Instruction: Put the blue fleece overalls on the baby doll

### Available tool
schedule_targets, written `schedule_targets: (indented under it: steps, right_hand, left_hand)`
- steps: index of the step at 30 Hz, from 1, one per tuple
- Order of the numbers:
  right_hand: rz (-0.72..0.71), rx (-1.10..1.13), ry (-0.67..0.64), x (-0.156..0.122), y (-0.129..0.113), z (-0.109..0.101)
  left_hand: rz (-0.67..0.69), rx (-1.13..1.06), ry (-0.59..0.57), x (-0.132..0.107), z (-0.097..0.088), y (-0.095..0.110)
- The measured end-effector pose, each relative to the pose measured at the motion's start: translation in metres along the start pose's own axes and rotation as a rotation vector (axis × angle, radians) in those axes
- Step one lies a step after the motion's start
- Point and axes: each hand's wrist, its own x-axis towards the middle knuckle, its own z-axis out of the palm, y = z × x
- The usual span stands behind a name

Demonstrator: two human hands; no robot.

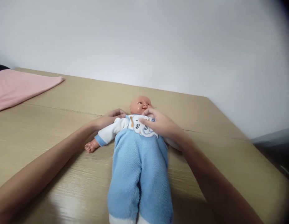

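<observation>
Left hand (117,114): at shoulder of blue-and-white fleece-clad plastic doll (139,152)
Right hand (161,123): over its chest
Grips: cannot tell whether clenched

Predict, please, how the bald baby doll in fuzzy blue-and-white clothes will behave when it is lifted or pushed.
The doll lies on its back with one arm spread out, so it probably would not roll easily. Its smooth, glossy head looks hard and may be slippery. The fuzzy blue trousers should give a surer hold.
</observation>
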Motion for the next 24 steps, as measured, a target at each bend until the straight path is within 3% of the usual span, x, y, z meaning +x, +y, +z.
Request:
schedule_targets:
  steps: [4,7,10,14,19,24]
  right_hand:
    - [0.025,-0.182,-0.061,-0.004,-0.002,-0.01]
    - [-0.016,-0.145,-0.085,0.003,0.007,-0.004]
    - [-0.026,-0.111,-0.061,0.008,0.013,0.001]
    - [0.008,-0.187,-0.104,0.005,0.009,0.0]
    - [0.038,-0.234,-0.172,-0.005,-0.003,-0.011]
    - [0.023,-0.205,-0.142,-0.007,-0.005,-0.028]
  left_hand:
    - [-0.112,0.384,-0.134,-0.009,-0.018,0.03]
    - [-0.195,0.43,-0.225,-0.015,-0.023,0.042]
    - [-0.168,0.405,-0.255,-0.017,-0.021,0.039]
    - [-0.171,0.547,-0.342,-0.015,-0.021,0.028]
    - [-0.175,0.581,-0.505,-0.013,-0.022,0.028]
    - [-0.069,0.622,-0.534,-0.01,-0.021,0.028]
